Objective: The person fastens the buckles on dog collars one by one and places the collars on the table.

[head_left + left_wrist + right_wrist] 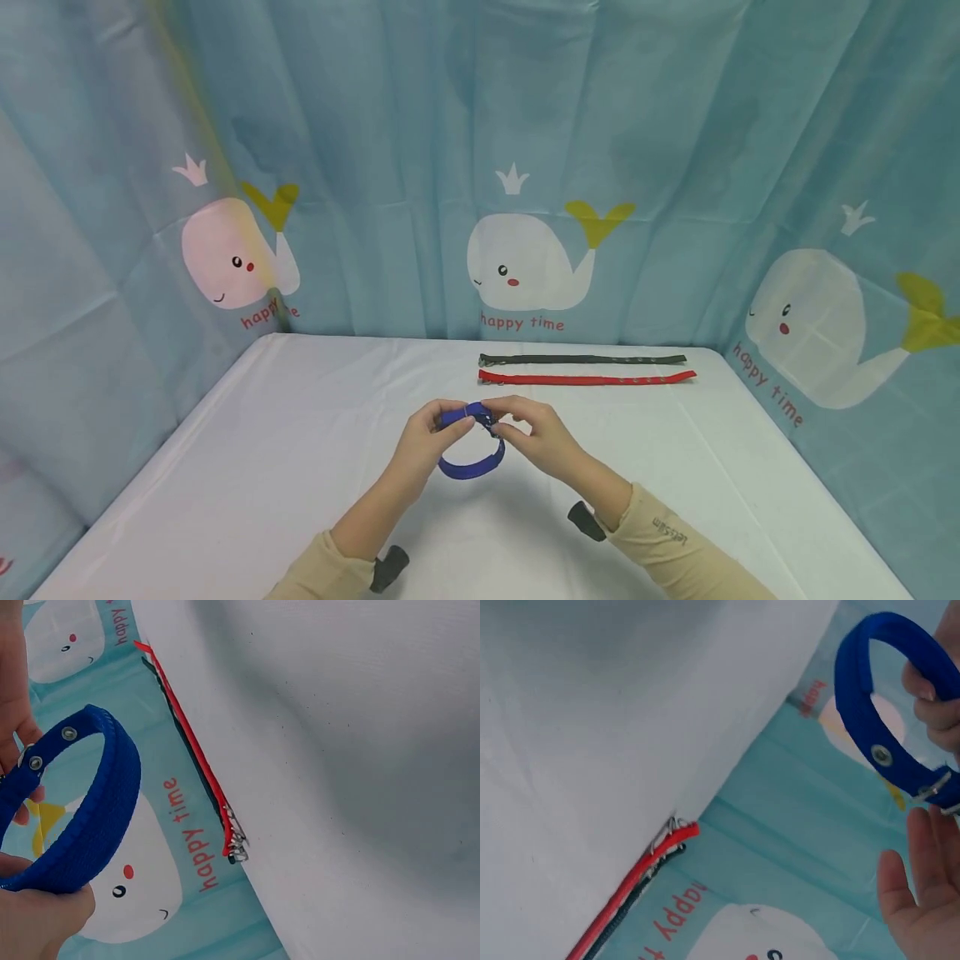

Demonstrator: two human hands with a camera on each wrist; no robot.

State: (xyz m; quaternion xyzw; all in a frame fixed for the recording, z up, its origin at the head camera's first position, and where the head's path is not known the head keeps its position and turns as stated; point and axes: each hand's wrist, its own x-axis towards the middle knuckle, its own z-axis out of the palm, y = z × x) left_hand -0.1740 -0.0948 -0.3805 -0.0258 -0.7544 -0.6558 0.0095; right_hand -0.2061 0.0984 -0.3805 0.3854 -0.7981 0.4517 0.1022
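A blue collar [471, 467] is bent into a loop and held just above the white table [262, 467] at its middle. My left hand [456, 425] grips the loop's left side. My right hand [504, 427] pinches it at the metal buckle [491, 423]. In the left wrist view the blue collar [90, 810] shows two metal eyelets, with my left hand [37, 915] under it. The right wrist view shows the blue collar [862, 705], its buckle [934, 787] and my right hand [922, 900] below.
A red strap [585, 379] and a dark strap [581, 359] lie flat side by side at the table's back right, near its far edge. A blue whale-print curtain [375, 167] closes in the table on three sides.
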